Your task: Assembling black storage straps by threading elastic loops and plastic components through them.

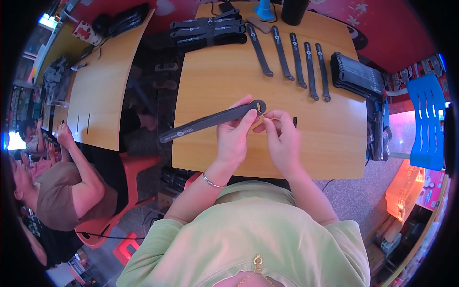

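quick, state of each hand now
Left hand: closed on a dark strap near its slotted end.
Right hand: pinched shut by that end, contents unclear.

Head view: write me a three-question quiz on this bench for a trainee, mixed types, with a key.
1. Count: how many loose dark straps lie in the spaced-out row on the wooden table?
2. True or false: the left hand grips the held strap at the end farthest from its slot.
3. Choose: what lies just right of the row?
A) the banded bundle
B) a stack of straps
C) the blue stand

Key:
1. Five.
2. False: the left hand grips the held strap near its slotted end.
3. B, the stack of straps.
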`<move>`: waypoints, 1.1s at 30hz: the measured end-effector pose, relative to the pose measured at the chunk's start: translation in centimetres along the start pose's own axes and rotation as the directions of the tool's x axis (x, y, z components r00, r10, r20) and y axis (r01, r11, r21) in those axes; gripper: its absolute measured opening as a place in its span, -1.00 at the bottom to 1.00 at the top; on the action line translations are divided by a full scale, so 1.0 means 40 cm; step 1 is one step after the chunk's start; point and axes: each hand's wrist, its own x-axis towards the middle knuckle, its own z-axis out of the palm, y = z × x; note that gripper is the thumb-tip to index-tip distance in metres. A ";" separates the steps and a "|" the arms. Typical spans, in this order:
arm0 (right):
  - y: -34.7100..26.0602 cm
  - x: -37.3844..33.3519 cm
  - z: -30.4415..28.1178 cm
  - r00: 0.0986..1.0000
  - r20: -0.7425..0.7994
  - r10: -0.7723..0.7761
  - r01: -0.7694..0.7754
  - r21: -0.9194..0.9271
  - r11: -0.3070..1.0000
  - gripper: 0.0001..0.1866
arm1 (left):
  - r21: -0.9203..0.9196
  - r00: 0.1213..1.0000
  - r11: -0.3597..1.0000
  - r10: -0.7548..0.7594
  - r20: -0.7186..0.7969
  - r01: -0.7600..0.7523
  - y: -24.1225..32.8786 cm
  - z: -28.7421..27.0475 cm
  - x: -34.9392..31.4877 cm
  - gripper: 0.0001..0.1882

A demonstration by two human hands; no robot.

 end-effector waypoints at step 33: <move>-0.009 0.007 -0.028 0.987 0.074 0.143 -0.139 -0.049 0.989 -0.85 | 0.302 0.981 0.943 0.090 0.169 -0.138 -0.041 -0.022 0.023 -0.69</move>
